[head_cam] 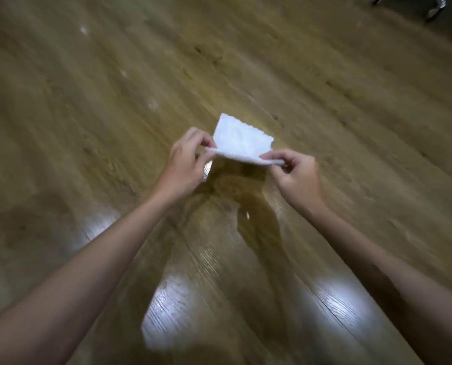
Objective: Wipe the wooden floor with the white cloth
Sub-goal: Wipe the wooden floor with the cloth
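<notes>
With the cloth (239, 143) pinched at its near corners by your left hand (186, 164) and right hand (297, 177) above the floor (325, 83), fold it flat, then press down evenly.

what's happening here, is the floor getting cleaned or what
A person is holding a white cloth between both hands, above a wooden floor. The left hand pinches one end of its near edge and the right hand the other, so the cloth is stretched between them. It looks lifted off the boards, so no wiping is under way at this moment. A dark shape, perhaps chair legs, shows at the top right.
</notes>
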